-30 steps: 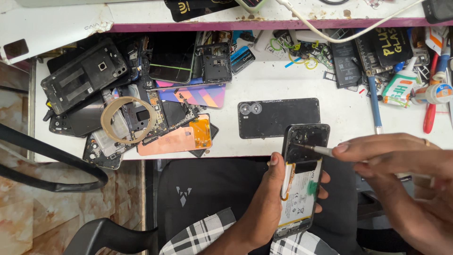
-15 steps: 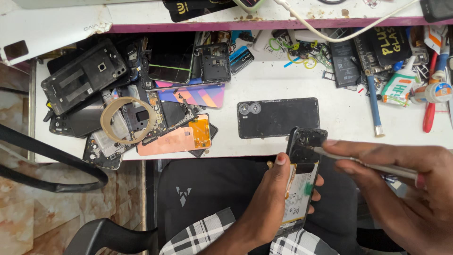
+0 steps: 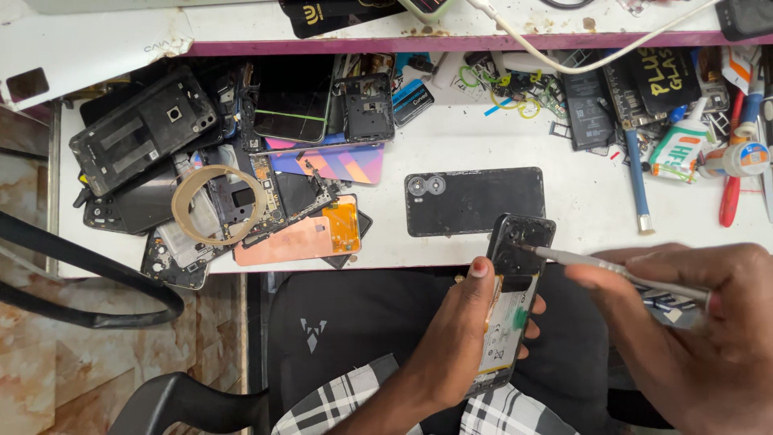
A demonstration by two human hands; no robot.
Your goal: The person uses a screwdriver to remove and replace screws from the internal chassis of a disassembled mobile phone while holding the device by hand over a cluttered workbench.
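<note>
An opened phone (image 3: 509, 310), back removed and battery showing, is being gripped by the left hand (image 3: 463, 330) at lower centre of the frame, just below the desk (image 3: 483, 145) edge. A slim screwdriver (image 3: 612, 274) is being pinched in the closed right hand (image 3: 692, 322), its tip being pressed into the phone's upper dark cover. A screw there seems to be the step in hand; steady vertical pressure and a firmly held phone are judged necessary. A separate black back cover (image 3: 475, 201) is lying on the desk above.
</note>
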